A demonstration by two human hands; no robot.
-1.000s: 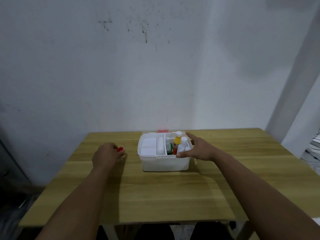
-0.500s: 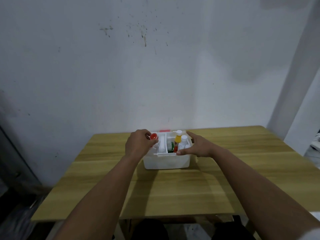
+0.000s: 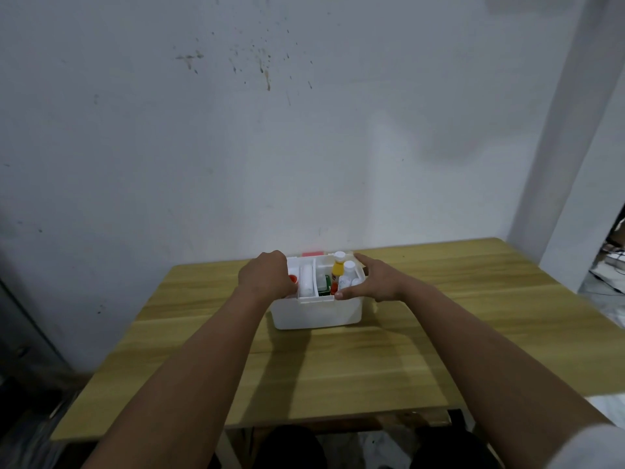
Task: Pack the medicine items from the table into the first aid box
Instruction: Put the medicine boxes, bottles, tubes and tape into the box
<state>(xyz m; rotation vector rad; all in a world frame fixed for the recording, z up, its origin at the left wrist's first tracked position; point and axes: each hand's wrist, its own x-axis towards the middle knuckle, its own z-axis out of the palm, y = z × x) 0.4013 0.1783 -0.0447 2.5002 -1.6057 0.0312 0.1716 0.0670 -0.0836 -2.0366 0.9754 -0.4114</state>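
The white first aid box stands open at the far middle of the wooden table. Inside it I see a yellow bottle with a white cap, a white bottle, a green pack and a white roll in the tray. My left hand is over the box's left compartment, closed on a small red-capped item that is mostly hidden. My right hand grips the box's right rim, thumb on the front edge.
A white wall rises right behind the table. A white pillar stands at the right, with clutter on the floor beyond it. A dark object sits at the left by the floor.
My left hand carried the red-capped item from the tabletop at the left over to the box and lowered it into the left compartment. My right hand stayed on the box's right rim.
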